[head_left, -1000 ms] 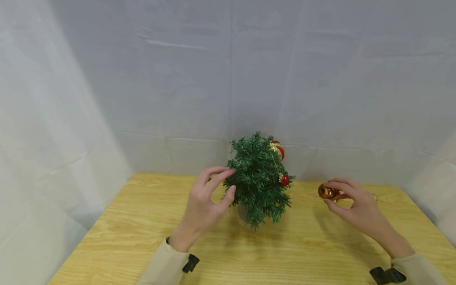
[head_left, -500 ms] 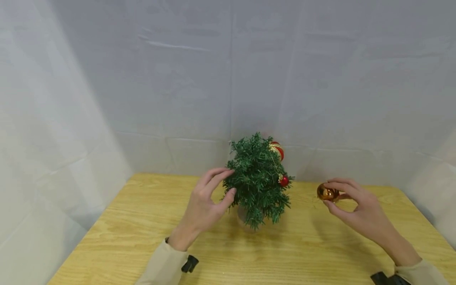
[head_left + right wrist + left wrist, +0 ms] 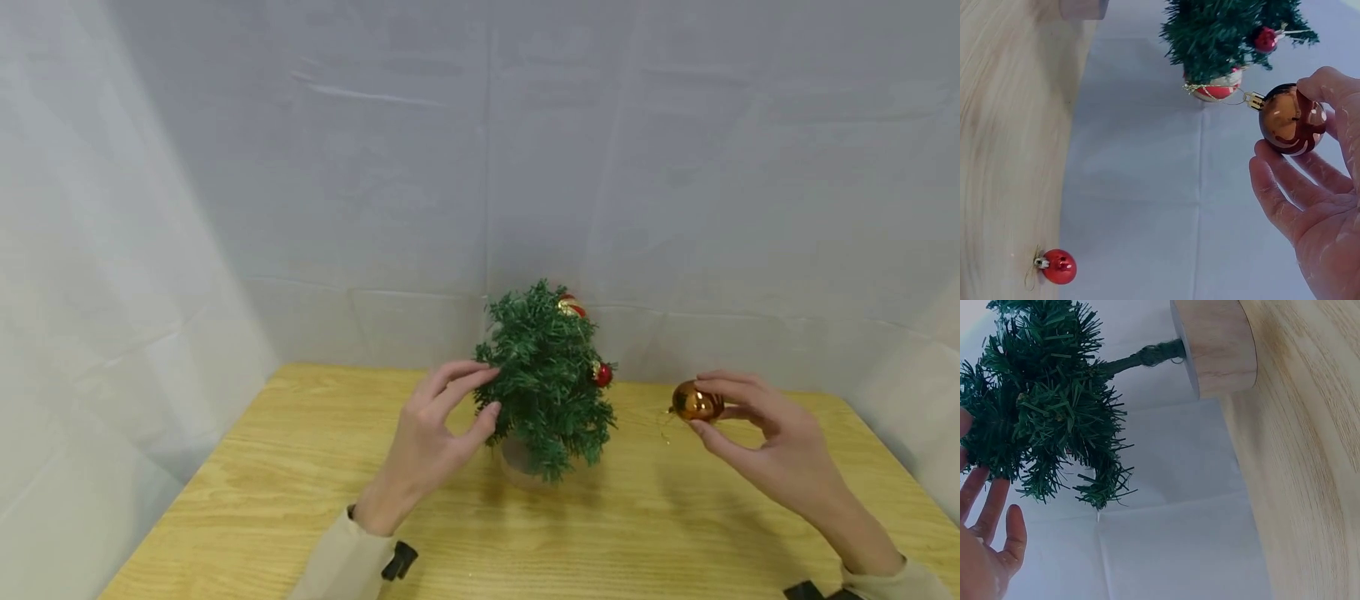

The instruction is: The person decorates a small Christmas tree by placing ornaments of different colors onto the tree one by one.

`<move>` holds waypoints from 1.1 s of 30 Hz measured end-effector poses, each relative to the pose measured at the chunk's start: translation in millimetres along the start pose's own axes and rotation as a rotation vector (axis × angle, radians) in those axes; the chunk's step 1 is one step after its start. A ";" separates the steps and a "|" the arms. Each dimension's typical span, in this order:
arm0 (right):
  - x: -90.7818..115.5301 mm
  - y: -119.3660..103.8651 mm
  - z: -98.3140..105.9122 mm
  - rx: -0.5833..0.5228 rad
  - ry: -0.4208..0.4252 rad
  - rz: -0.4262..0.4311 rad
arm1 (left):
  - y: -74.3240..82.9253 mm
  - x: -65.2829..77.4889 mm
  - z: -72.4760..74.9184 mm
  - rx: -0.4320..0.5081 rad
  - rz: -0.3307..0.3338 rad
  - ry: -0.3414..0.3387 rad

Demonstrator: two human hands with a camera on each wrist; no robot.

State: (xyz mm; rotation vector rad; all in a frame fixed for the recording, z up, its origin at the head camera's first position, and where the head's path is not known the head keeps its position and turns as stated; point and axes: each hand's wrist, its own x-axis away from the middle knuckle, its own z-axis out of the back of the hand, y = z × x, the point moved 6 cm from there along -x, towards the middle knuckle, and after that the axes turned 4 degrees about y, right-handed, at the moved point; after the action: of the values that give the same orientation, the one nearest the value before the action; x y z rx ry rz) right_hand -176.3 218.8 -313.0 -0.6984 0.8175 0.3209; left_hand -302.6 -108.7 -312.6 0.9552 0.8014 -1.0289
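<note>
A small artificial Christmas tree (image 3: 543, 375) stands on a wooden base (image 3: 1219, 347) mid-table. My left hand (image 3: 423, 433) is at its left side, thumb and fingers curved round the outer branches. On the right, my right hand (image 3: 772, 442) pinches a shiny copper-coloured bauble (image 3: 1291, 119) between thumb and fingertips, above the table. The bauble's gold cap and thin string loop point left, towards the tree. A red-and-gold striped bauble (image 3: 572, 307) and a small red bauble (image 3: 602, 375) hang on the tree's right side.
Another red bauble (image 3: 1060, 267) lies on the wooden table (image 3: 300, 467); the right hand hides it in the head view. White sheeting (image 3: 375, 208) rises behind the table and at both sides.
The tree has turned slightly, shifting its striped bauble left and small red one a little right. The copper bauble has turned in my right hand, bringing its cap and string into view.
</note>
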 end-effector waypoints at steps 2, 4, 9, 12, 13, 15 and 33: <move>0.0 -1.7 1.1 -0.014 0.002 -0.019 | 2.1 -0.3 -0.3 -0.003 -0.016 0.005; -0.1 -4.1 1.8 -0.029 0.011 -0.004 | 4.7 -0.8 -0.3 -0.011 -0.044 0.019; -0.5 -10.3 2.9 -0.098 0.045 0.078 | 10.7 -0.9 -1.0 -0.036 -0.095 0.045; -0.9 -13.4 3.4 -0.136 0.058 0.101 | 14.2 -0.3 -1.9 -0.056 -0.115 0.059; -1.0 -14.3 3.4 -0.147 0.059 0.101 | 15.3 -0.2 -2.3 -0.061 -0.119 0.063; -1.2 -16.2 3.5 -0.171 0.063 0.098 | 17.0 0.0 -3.0 -0.070 -0.121 0.069; -4.3 -32.5 3.4 -0.490 0.081 0.087 | 27.0 1.0 -9.2 -0.104 -0.102 0.103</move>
State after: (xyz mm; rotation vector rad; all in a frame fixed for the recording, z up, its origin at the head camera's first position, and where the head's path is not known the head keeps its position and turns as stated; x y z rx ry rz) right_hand -160.6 197.3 -293.6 -1.1405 0.8560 0.5855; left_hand -277.8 -94.9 -309.9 0.8911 0.9882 -1.0219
